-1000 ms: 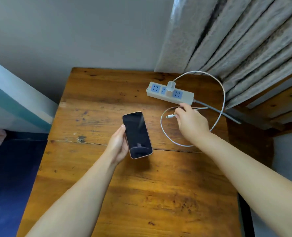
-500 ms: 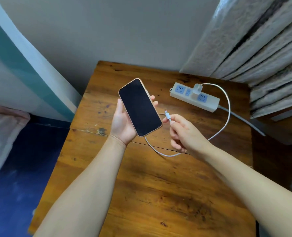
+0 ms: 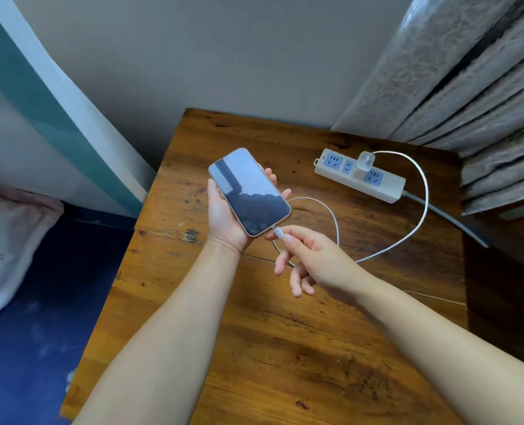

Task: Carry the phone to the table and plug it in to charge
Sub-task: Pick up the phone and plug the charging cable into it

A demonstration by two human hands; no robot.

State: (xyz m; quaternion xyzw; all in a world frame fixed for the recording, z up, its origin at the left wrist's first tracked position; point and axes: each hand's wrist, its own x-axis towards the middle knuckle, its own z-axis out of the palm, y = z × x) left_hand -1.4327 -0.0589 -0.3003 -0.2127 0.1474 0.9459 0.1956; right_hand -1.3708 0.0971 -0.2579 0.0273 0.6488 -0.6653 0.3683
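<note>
Left hand (image 3: 227, 216) palm-up, fingers wrapped around the phone (image 3: 249, 191), holding it above the table (image 3: 285, 348) near the left edge, toward the far side. Screen up and dark; long axis diagonal, top end toward the far-left corner, port end toward the person. Right hand (image 3: 311, 259) pinches the cable plug (image 3: 277, 231) between thumb and index finger, other fingers curled loose; plug tip at the phone's bottom edge, can't tell if seated. White cable (image 3: 420, 191) loops across the table to the charger (image 3: 364, 162) in the power strip (image 3: 359, 175) near the far-right corner.
</note>
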